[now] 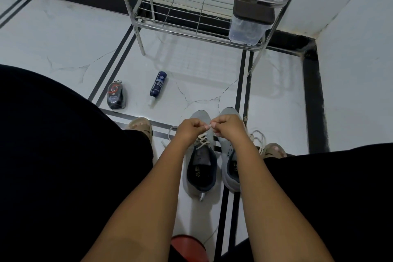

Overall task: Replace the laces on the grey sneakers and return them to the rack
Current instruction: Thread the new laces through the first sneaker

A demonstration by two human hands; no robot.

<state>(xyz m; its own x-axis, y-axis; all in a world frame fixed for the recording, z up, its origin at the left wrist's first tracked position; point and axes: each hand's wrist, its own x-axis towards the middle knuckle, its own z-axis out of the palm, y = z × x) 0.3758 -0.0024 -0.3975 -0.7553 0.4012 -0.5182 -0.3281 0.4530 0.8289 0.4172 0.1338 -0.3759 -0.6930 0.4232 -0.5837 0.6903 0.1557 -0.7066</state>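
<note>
A: Sneakers, grey, two in number, stand side by side on the white tiled floor [63, 49] with toes pointing toward the rack. The left sneaker [201, 168] carries a cream lace [202, 140] crossed through its eyelets; the right sneaker [228, 168] lies partly under the right forearm, so its lacing cannot be read.

B: And the hands?

A: Both meet above the toe end of the left sneaker. The left hand [189, 128] has its fingers curled, its grip closed on the lace; the right hand [227, 127] pinches a pale lace end between thumb and fingertip, touching the left hand's fingers.

B: Loose lace elsewhere?

A: One cream strand trails on the floor left of the left sneaker, below the left wrist. A second loose lace [258, 139] lies bunched just right of the right sneaker.

B: Where is the rack?

A: The metal wire rack [191, 25] stands beyond the sneakers against the wall. A clear plastic box [247, 27] with a dark lid sits at the right end of its lower shelf.

B: Other items?

A: A dark blue bottle [158, 86] lies on its side on the floor between rack and sneakers, and a black packet [116, 95] lies to its left, well apart from the shoes. The person's feet in tan sandals [141, 126] flank the sneakers, and black-clad legs fill both lower sides. A red object [187, 247], largely hidden, shows at the bottom edge.
</note>
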